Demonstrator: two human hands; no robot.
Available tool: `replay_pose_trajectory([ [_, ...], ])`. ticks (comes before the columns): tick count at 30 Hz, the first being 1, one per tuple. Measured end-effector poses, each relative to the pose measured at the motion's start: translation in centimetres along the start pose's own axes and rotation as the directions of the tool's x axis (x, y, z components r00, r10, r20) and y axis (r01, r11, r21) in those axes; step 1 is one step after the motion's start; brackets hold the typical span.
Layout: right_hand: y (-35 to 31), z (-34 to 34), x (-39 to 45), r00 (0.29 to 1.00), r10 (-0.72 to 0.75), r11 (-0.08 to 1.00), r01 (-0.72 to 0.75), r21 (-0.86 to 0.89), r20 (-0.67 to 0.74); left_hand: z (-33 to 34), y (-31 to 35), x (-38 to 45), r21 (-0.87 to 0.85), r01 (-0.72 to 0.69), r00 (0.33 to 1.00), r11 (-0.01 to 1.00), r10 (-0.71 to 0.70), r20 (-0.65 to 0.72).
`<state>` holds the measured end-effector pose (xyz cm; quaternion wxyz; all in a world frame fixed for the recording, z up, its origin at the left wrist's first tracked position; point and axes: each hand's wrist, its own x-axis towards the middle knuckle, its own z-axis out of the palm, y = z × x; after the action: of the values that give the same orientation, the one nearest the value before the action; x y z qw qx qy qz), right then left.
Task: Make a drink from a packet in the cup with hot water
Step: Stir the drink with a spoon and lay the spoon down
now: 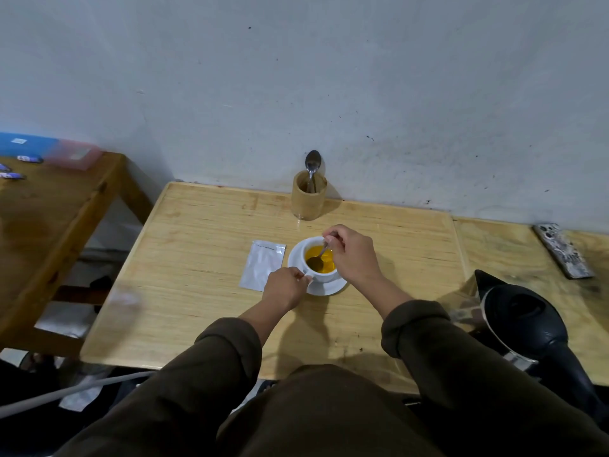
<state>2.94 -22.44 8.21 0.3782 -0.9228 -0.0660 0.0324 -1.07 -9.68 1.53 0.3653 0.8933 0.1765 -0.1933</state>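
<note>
A white cup [324,276] full of orange-yellow liquid stands on a white saucer [326,288] in the middle of the light wooden table [197,258]. My right hand [352,255] is over the cup, shut on the handle of a metal spoon [319,258] whose bowl dips into the drink. My left hand [286,286] pinches the cup's handle at its left side. A silver packet [262,269] lies flat on the table just left of the saucer.
A wooden holder [308,199] with another spoon stands at the back by the wall. A black and steel kettle [524,319] sits at the right. A dark flat object [564,250] lies at the far right. A second table [49,209] with boxes stands to the left.
</note>
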Motion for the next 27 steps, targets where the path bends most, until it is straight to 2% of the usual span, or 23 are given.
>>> replay_pose_trajectory([
  [7, 0.8, -0.2, 0.4, 0.998, -0.055, 0.984, 0.051, -0.173, -0.015, 0.0, 0.1, 0.1, 0.008, -0.002, 1.000, 1.000, 0.002, -0.005],
  [12, 0.9, -0.3, 0.1, 0.998, -0.049, 0.989, 0.043, -0.138, -0.043, 0.1, 0.1, 0.1, 0.010, 0.004, 1.000, 1.000, -0.004, -0.005],
  [17, 0.6, -0.3, 0.0, 0.998, -0.068, 0.998, 0.068, -0.004, -0.006, 0.1, 0.2, 0.2, 0.010, 0.005, 1.000, 1.000, -0.004, -0.014],
  [27, 1.1, -0.3, 0.8, 0.998, -0.061, 0.983, 0.054, -0.176, -0.031, 0.1, 0.2, 0.3, 0.020, 0.008, 1.000, 1.000, -0.008, -0.018],
])
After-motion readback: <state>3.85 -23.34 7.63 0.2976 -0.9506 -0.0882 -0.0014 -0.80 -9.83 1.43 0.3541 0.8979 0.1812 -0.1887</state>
